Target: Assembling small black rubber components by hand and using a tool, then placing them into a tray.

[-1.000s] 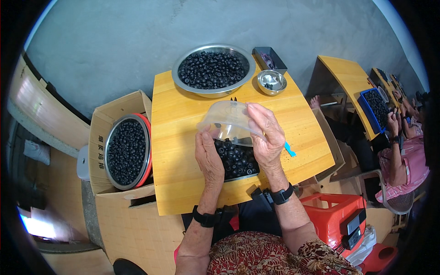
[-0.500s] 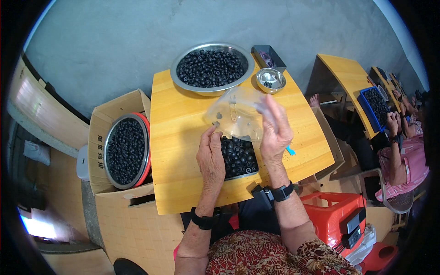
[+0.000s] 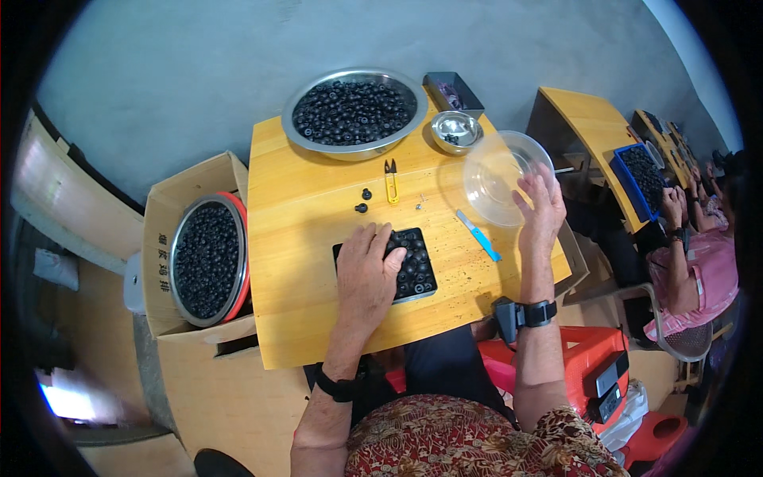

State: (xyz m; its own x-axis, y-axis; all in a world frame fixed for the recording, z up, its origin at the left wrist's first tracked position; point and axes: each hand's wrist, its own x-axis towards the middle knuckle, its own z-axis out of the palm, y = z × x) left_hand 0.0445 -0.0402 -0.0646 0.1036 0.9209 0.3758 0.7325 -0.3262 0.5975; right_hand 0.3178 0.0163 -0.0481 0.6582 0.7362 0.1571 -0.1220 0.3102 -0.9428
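My left hand (image 3: 369,266) lies over a shallow dark tray (image 3: 427,291) full of small black round parts (image 3: 412,262). Its fingers are stretched out on top of them, covering the tray's left side. At the table's right edge, my right hand (image 3: 543,208) grips a clear plastic bowl (image 3: 491,189) by its rim, tilted and seemingly without contents. Yellow thread snips (image 3: 392,187) lie beyond the tray, with loose black parts (image 3: 362,208) beside them. A small knife with a blue handle (image 3: 482,238) rests between the tray and the bowl.
A wide metal basin (image 3: 298,137) heaped with black parts stands at the table's back, near a small metal bowl (image 3: 457,127) and a dark box (image 3: 474,103). On the left, a cardboard box (image 3: 163,208) holds another full basin (image 3: 176,270). A co-worker (image 3: 699,270) sits at right.
My right hand has carried the clear bowl right, away from above the tray. My left hand has come down onto the black parts. The snips and knife now show fully.
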